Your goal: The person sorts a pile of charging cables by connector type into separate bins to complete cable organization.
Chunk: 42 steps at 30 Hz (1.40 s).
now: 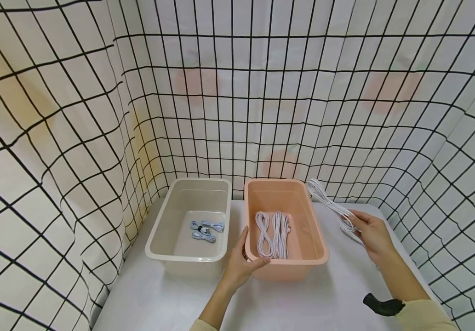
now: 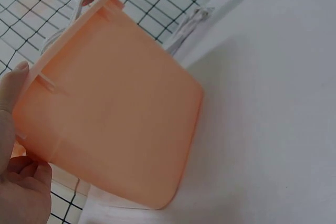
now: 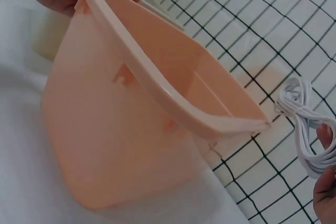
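My left hand (image 1: pixel 238 262) grips the front-left corner of an orange plastic bin (image 1: pixel 291 271), thumb over the rim and fingers along its left side. Inside that bin lie bundled white cables (image 1: pixel 279 234). To the right of the bin, my right hand (image 1: pixel 373 234) holds another white cable bundle (image 1: pixel 329 202) up by its near end. Its looped far end reaches toward the bin's back-right corner. In the right wrist view the bundle (image 3: pixel 304 129) hangs in coils between thumb and fingers, apart from the bin's rim.
A beige bin (image 1: pixel 187 266) stands left of the orange one, holding several small light-blue cable bundles (image 1: pixel 204 235). Both bins stand on a white table (image 1: pixel 146 299). Black grid netting (image 1: pixel 262 119) over white sheeting encloses the back and sides. A whitish bundle (image 2: pixel 191 22) lies behind the orange bin in the left wrist view.
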Motion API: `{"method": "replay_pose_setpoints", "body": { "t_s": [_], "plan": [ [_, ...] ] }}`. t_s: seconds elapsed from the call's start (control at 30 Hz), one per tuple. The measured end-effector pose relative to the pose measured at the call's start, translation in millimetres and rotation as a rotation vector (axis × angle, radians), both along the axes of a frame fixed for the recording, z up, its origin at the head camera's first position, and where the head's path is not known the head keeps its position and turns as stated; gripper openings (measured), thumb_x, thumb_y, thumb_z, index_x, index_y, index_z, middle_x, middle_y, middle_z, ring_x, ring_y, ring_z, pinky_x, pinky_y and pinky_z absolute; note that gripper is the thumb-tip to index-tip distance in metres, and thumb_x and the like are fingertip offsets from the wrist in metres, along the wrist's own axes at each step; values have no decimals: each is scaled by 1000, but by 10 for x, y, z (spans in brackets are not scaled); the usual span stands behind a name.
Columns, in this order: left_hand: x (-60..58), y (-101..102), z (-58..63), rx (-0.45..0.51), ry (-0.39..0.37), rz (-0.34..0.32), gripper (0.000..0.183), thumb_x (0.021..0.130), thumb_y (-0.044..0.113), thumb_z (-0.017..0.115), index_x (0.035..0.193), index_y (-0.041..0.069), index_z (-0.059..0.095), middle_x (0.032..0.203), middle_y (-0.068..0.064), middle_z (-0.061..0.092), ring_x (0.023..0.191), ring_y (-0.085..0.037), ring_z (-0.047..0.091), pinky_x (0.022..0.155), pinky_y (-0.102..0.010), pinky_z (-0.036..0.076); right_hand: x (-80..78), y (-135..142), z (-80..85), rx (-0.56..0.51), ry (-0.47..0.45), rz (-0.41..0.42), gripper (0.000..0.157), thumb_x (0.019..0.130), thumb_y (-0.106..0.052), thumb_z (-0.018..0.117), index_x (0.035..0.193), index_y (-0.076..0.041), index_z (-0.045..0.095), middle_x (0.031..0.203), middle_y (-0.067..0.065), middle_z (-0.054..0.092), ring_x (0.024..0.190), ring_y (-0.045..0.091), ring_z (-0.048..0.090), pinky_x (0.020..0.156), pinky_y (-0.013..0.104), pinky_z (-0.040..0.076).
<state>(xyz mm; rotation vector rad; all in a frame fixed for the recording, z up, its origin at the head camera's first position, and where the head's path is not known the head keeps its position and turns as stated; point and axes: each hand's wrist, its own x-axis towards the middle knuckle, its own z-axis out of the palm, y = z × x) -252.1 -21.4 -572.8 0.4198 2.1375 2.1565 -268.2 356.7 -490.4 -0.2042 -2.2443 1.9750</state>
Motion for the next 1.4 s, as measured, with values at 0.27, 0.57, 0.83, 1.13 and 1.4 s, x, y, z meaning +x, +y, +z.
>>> {"method": "replay_pose_setpoints", "body": {
  "t_s": [0.27,0.57,0.83,1.13,1.4],
  "plan": [
    [19,22,34,1,-18,1,110,82,14,90,167,19,20,165,-14,30,138,-30,48,107,-36,46,-14,-271,82,117,-1,23,52,108,-22,57,146,13,48,103,-20,71,94,5,58,71,19,48],
    [15,52,16,-5,-20,11,109,83,10,88,167,17,19,163,-15,33,135,-30,50,105,-37,49,-90,-613,135,108,-21,-10,48,108,-20,59,143,12,52,101,-14,69,87,5,56,70,19,47],
    [6,18,35,-9,-6,15,109,83,14,90,167,18,21,164,-13,32,136,-31,49,106,-39,48,-222,-1049,94,395,56,417,50,111,-18,51,156,1,41,151,24,49,136,37,47,106,56,45],
    [-11,19,9,-23,-11,10,110,81,19,91,167,18,22,163,-16,33,137,-33,48,106,-43,47,-195,-1144,19,624,136,541,48,104,-9,61,151,-6,51,157,21,43,138,50,43,102,67,44],
    [-5,6,-12,-12,-16,15,110,82,18,91,167,20,22,164,-16,31,137,-32,48,108,-48,45,-139,-1003,16,660,92,486,44,106,-16,62,148,-6,56,152,18,50,131,44,52,100,63,48]
  ]
}}
